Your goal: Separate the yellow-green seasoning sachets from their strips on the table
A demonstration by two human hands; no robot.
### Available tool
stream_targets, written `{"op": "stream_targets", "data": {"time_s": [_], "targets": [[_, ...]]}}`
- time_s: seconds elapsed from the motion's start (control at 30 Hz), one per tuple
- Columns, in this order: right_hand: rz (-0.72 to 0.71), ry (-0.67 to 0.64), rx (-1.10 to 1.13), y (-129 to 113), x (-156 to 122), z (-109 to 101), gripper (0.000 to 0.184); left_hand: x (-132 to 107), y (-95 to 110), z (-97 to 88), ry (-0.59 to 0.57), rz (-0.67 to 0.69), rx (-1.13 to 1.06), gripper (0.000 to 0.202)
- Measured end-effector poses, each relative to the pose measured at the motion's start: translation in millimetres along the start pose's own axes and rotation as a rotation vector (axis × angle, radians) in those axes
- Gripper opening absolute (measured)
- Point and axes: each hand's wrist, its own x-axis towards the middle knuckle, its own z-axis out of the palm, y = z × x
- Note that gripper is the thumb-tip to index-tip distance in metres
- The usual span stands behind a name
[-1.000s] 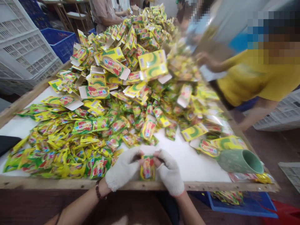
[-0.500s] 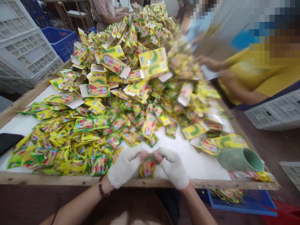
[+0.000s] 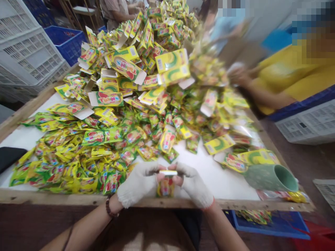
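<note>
A small yellow-green candy box (image 3: 165,186) with a watermelon print stands upright near the table's front edge, its white top edge facing me. My left hand (image 3: 138,183), in a white fingertip-less glove, pinches its left side near the top. On the right side my right hand (image 3: 195,184), gloved the same way, grips it with thumb and fingers. Just beyond the hands lie a candy box (image 3: 167,140) and loose candy packets (image 3: 192,143). Many flat packets (image 3: 75,164) spread out to the left of my left hand.
A tall heap of boxes and packets (image 3: 146,66) fills the table's far part. A green cup (image 3: 270,177) lies on its side at the right. A black phone-like object (image 3: 10,157) rests at the left edge. White crates (image 3: 28,48) stand left; a person in yellow (image 3: 288,76) works at right.
My fingers have shifted on the candy box's top, where a white edge now shows. The person in yellow has moved their hands. The view has shifted slightly.
</note>
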Motion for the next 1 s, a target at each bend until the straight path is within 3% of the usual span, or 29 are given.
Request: {"op": "stream_targets", "data": {"time_s": [0.17,0.43,0.5,0.57,0.7,0.83,0.9,1.0], "targets": [[-0.02,0.075,-0.185,-9.2,-4.3,1.2,0.025,1.4,1.6,0.9,-0.001,-0.05,0.009,0.026],[0.025,-0.03,-0.235,-22.3,7.4,-6.1,0.019,4.0,7.2,-4.7,-0.047,-0.055,0.122,0.029],[-0.035,-0.028,-0.3,-19.3,6.6,-6.0,0.02,1.3,3.5,-3.5,-0.02,0.035,0.246,0.029],[-0.16,-0.044,-0.391,-14.5,1.8,-6.5,0.021,-5.2,-2.2,-2.1,0.026,0.207,0.441,0.027],[-0.534,-0.104,-0.571,-2.0,-16.4,-10.3,0.038,-23.9,-11.2,-2.3,0.004,0.585,0.726,0.03],[-0.752,-0.047,-0.723,11.3,-29.4,-5.8,0.061,-33.7,-9.9,-0.7,-0.035,0.7,0.763,0.032],[-0.736,-0.009,-0.722,16.2,-29.1,2.2,0.059,-31.1,-6.9,0.5,-0.023,0.676,0.764,0.03],[-0.481,0.128,-0.596,16.7,-21.8,10.2,0.042,-17.8,-2.1,-4.6,0.048,0.571,0.777,0.026]]}}
